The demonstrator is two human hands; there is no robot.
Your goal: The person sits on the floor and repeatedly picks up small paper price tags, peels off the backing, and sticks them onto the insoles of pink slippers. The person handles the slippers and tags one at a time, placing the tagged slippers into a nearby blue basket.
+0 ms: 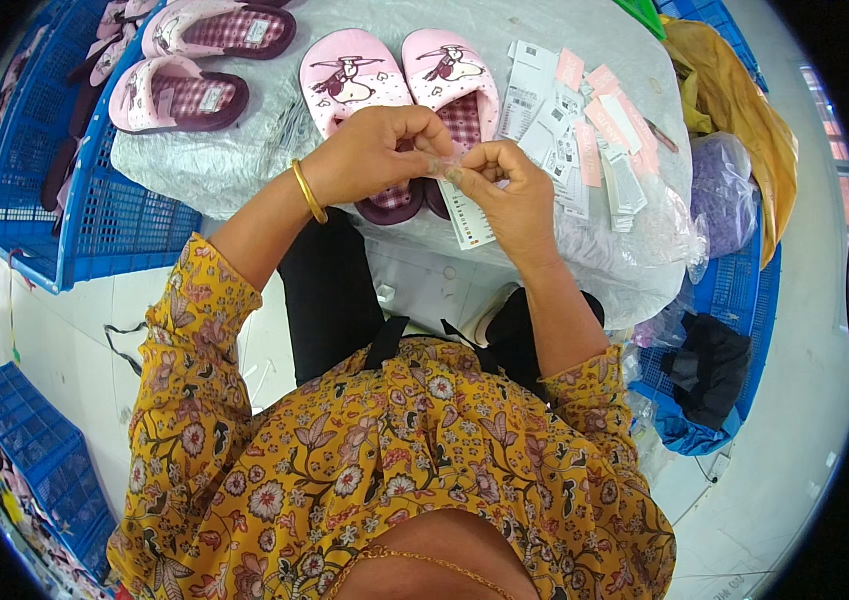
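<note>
My left hand (381,152) and my right hand (511,197) meet over a pair of pink slippers, fingertips pinched close together. Between them is a small clear piece, perhaps a plastic fastener or film, too small to make out. A white printed hang tag (467,214) hangs below the right fingers and seems gripped by them. Under my hands lie the left slipper (353,72) and the right slipper (451,72), with cartoon prints, checked insoles and dark red soles. My hands partly hide their heel ends.
Another pair of slippers (181,95) lies at the table's left. Loose white and pink tags (555,125) spread to the right on the plastic-covered table (275,150). Blue crates with slippers (130,225) stand at the left; a blue crate (745,300) holding bags and dark cloth is at the right.
</note>
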